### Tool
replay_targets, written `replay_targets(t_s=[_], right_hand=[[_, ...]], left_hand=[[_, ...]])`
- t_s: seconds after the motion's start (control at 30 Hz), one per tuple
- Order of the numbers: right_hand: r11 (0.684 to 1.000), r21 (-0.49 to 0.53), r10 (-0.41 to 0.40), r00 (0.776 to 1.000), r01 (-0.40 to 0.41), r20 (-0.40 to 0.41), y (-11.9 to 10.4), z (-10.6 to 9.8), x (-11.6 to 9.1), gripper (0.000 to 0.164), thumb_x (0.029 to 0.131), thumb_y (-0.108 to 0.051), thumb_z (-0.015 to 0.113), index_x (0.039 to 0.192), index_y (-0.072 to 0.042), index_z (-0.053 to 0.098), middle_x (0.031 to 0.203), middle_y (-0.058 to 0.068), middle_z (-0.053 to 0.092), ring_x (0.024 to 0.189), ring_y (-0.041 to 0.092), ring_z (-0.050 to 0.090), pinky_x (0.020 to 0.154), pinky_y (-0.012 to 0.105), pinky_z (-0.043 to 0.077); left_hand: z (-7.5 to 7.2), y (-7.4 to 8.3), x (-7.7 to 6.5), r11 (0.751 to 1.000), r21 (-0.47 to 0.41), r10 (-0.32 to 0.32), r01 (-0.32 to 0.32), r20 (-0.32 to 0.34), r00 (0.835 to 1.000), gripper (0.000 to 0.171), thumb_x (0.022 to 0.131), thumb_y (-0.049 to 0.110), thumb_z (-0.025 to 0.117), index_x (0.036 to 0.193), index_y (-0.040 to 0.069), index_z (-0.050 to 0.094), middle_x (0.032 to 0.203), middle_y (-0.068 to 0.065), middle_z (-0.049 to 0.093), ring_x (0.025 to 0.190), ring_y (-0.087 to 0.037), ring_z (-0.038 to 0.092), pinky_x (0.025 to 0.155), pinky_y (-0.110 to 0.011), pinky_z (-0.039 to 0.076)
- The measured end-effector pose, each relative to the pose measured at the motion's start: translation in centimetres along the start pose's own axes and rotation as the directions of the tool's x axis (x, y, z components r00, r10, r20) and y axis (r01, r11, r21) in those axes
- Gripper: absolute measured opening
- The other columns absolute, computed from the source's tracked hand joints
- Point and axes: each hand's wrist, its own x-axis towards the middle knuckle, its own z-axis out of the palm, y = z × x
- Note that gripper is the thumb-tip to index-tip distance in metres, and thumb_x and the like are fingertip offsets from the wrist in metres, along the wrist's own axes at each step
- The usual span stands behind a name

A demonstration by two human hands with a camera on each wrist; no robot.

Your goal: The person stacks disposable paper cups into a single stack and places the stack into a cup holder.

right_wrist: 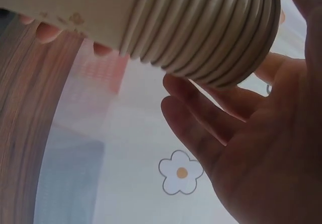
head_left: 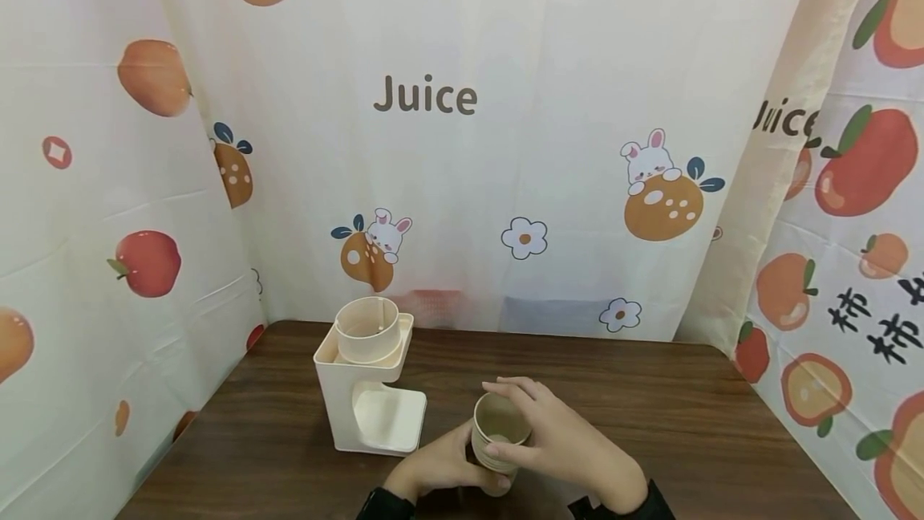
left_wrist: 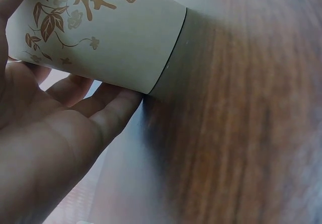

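A stack of paper cups stands over the front of the table, its stepped rims upward. In the left wrist view the lowest cup shows brown leaves and characters. My left hand grips the stack low down, fingers and thumb around its side. Near the top, my right hand spans the rims, thumb across the front and fingers by the far side. Ringed rims fill the top of the right wrist view; the loosely bent fingers of the right hand lie beside them, not closed around the stack.
Left of the hands, a cream plastic stand holds an open cylinder in its top and has a flat tray low on its right side. The brown wooden table is bordered by printed fabric curtains.
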Motion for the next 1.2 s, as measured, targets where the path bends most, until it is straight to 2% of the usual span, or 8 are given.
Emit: replay_targets(t_s=[0.23, 0.37, 0.47, 0.67, 0.77, 0.93, 1.07, 1.2], right_hand=[[0.989, 0.090, 0.106, 0.991, -0.114, 0.082, 0.8, -0.5, -0.3, 0.077, 0.080, -0.060, 0.061, 0.141, -0.021, 0.033, 0.121, -0.002, 0.056, 0.101, 0.014, 0.052, 0.077, 0.037, 0.051], [0.986, 0.106, 0.119, 0.987, -0.130, 0.111, 1.5, -0.5, -0.6, 0.083, 0.077, -0.062, 0.062, 0.138, -0.014, 0.034, 0.118, -0.002, 0.059, 0.104, 0.014, 0.054, 0.082, 0.043, 0.051], [0.977, 0.159, 0.116, 0.979, -0.143, 0.166, 2.0, -0.5, -0.9, 0.080, 0.076, -0.060, 0.064, 0.134, -0.013, 0.037, 0.116, -0.003, 0.062, 0.107, 0.012, 0.054, 0.085, 0.044, 0.050], [0.942, 0.254, 0.129, 0.936, -0.218, 0.326, 2.8, -0.4, -1.3, 0.072, 0.077, -0.055, 0.068, 0.131, -0.015, 0.041, 0.121, 0.002, 0.060, 0.109, 0.014, 0.053, 0.087, 0.047, 0.049], [0.933, 0.270, 0.126, 0.919, -0.238, 0.373, 3.2, -0.2, -1.4, 0.074, 0.078, -0.052, 0.069, 0.134, -0.015, 0.040, 0.122, 0.003, 0.060, 0.107, 0.013, 0.054, 0.087, 0.046, 0.049], [0.927, 0.309, 0.083, 0.919, -0.214, 0.385, 3.8, 0.3, -1.4, 0.074, 0.079, -0.049, 0.069, 0.137, -0.014, 0.038, 0.120, 0.002, 0.061, 0.107, 0.012, 0.054, 0.087, 0.043, 0.050], [0.932, 0.311, 0.064, 0.930, -0.186, 0.363, 4.1, 0.7, -1.3, 0.072, 0.080, -0.047, 0.069, 0.136, -0.016, 0.039, 0.120, 0.001, 0.062, 0.108, 0.012, 0.054, 0.088, 0.042, 0.050], [0.939, 0.297, 0.065, 0.937, -0.173, 0.343, 4.3, 1.0, -1.2, 0.070, 0.079, -0.048, 0.070, 0.134, -0.018, 0.041, 0.118, 0.000, 0.063, 0.107, 0.010, 0.055, 0.086, 0.039, 0.051]], left_hand=[[0.1, 0.1, -0.1, 1.000, 0.029, 0.003, -0.003, -0.027, 1.000, 0.070, 0.077, 0.019, 0.074, 0.136, 0.027, 0.037, 0.124, 0.000, 0.056, 0.109, -0.019, 0.053, 0.094, -0.038, 0.041], [0.0, 0.2, 0.0, 0.999, 0.032, 0.038, -0.037, -0.036, 0.999, 0.070, 0.076, 0.016, 0.075, 0.135, 0.024, 0.039, 0.123, -0.005, 0.057, 0.109, -0.020, 0.053, 0.095, -0.037, 0.041], [-0.2, 0.4, -0.1, 0.998, 0.031, 0.057, -0.056, -0.037, 0.998, 0.071, 0.075, 0.016, 0.076, 0.135, 0.025, 0.039, 0.124, -0.010, 0.055, 0.109, -0.020, 0.053, 0.093, -0.036, 0.043], [-0.9, 0.7, -0.4, 0.996, -0.022, 0.091, -0.091, 0.009, 0.996, 0.077, 0.078, 0.013, 0.074, 0.140, 0.028, 0.032, 0.133, -0.012, 0.048, 0.115, -0.024, 0.050, 0.093, -0.034, 0.046], [-1.4, 0.7, -0.6, 0.997, -0.031, 0.078, -0.077, 0.018, 0.997, 0.078, 0.079, 0.013, 0.073, 0.142, 0.028, 0.030, 0.136, -0.008, 0.044, 0.119, -0.024, 0.047, 0.096, -0.033, 0.043], [-1.8, 0.9, -1.1, 0.999, 0.003, 0.039, -0.039, -0.006, 0.999, 0.071, 0.078, 0.016, 0.075, 0.137, 0.024, 0.036, 0.129, -0.009, 0.051, 0.115, -0.023, 0.050, 0.097, -0.033, 0.043], [-2.0, 0.8, -1.1, 0.999, 0.000, 0.055, -0.055, -0.002, 0.999, 0.067, 0.079, 0.014, 0.074, 0.135, 0.017, 0.038, 0.125, -0.014, 0.054, 0.111, -0.025, 0.053, 0.094, -0.034, 0.046], [-2.1, 0.7, -1.1, 0.998, -0.003, 0.070, -0.070, 0.002, 0.998, 0.066, 0.079, 0.014, 0.074, 0.135, 0.016, 0.038, 0.126, -0.016, 0.054, 0.111, -0.026, 0.053, 0.092, -0.032, 0.047]])
